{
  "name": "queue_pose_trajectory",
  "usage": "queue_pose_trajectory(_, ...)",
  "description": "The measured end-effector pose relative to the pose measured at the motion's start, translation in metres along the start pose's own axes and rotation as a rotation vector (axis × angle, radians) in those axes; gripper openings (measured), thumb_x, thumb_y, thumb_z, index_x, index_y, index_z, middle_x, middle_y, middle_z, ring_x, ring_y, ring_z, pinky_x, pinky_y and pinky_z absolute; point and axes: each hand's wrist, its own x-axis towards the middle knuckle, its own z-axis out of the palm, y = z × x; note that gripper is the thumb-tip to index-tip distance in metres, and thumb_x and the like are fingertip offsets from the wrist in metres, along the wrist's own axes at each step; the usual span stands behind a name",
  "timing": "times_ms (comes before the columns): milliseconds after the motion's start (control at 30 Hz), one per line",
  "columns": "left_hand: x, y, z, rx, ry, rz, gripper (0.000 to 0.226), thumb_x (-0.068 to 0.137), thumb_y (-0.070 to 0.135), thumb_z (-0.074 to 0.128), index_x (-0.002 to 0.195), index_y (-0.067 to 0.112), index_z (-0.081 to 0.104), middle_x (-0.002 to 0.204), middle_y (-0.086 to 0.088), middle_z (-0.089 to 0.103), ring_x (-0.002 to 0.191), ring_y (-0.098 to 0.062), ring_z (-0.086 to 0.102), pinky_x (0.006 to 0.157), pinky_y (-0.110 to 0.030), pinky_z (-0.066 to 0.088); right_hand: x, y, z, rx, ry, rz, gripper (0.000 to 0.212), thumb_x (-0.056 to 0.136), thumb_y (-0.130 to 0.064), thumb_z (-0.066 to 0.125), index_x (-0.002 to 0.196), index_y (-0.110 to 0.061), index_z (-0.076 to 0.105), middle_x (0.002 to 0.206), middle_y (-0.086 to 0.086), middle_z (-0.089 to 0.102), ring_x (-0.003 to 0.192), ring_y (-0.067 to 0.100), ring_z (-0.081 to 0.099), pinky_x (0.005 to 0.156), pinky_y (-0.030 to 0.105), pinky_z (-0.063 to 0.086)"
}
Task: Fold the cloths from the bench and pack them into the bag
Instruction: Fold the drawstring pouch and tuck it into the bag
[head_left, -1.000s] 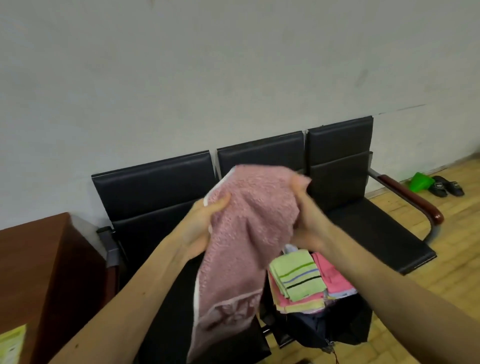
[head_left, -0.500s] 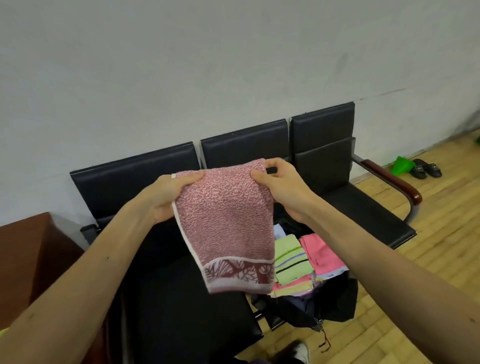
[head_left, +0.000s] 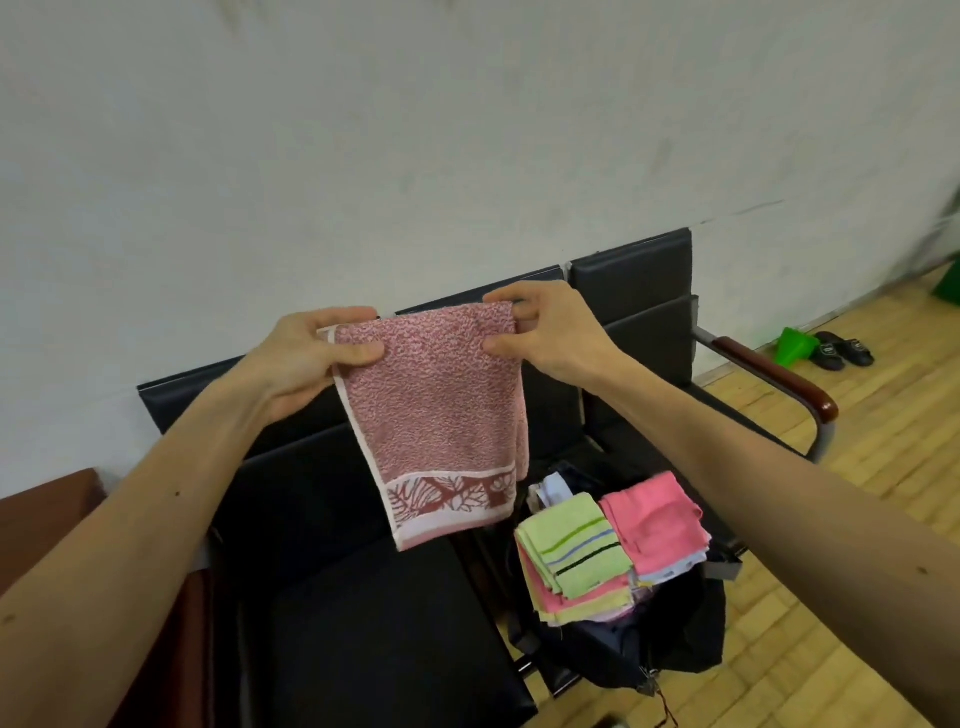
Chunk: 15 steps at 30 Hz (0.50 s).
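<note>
Two hands, left (head_left: 304, 358) and right (head_left: 545, 332), grip pink towel (head_left: 436, 415) | bag (head_left: 623, 639) of folded cloths (head_left: 576, 551) below right

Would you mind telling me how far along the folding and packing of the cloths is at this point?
Done: a stack of folded cloths, green-striped and pink on top, sits in the open dark bag. In hand: the left hand and right hand pinch the top corners of a pink towel, hanging in the air, apparently folded over once. Left: finishing its fold and packing it. The visible bench seats show no other loose cloths.
</note>
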Motion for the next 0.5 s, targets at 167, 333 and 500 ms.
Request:
queue_pose_trajectory(167,0.01,0.004,-0.001,0.323,0.124,0.115,0.035,0.073,-0.004,0.081,0.098,0.018,0.071,0.105,-0.007,0.071,0.095,-0.017,0.07,0.067,-0.015,0.058,0.011,0.0,0.0,-0.085,0.013,-0.035,0.044,0.084,-0.012,0.077,0.126,-0.01,0.065,0.11,0.005,0.074,0.099,0.013,0.07,0.087,0.019,0.052)
queue_pose_trajectory(333,0.012,0.0,0.001,0.482,0.185,0.213,0.032,0.073,0.004,0.084,0.101,0.014,0.073,0.099,0.002,0.072,0.089,-0.009,0.068,0.069,-0.012,0.054,0.017,0.003,0.001,-0.162,0.015,-0.039,0.035,0.084,-0.015,0.077,0.118,-0.009,0.069,0.099,0.005,0.077,0.091,0.014,0.072,0.092,0.033,0.056)
queue_pose_trajectory(500,0.011,-0.002,0.001,0.602,0.261,0.253,0.024,0.071,0.016,0.088,0.09,0.021,0.074,0.096,0.003,0.073,0.089,-0.011,0.068,0.082,-0.027,0.052,0.018,0.006,0.001,-0.212,0.0,-0.022,0.028,0.081,-0.019,0.08,0.107,-0.012,0.072,0.096,0.005,0.076,0.085,0.016,0.072,0.09,0.04,0.057)
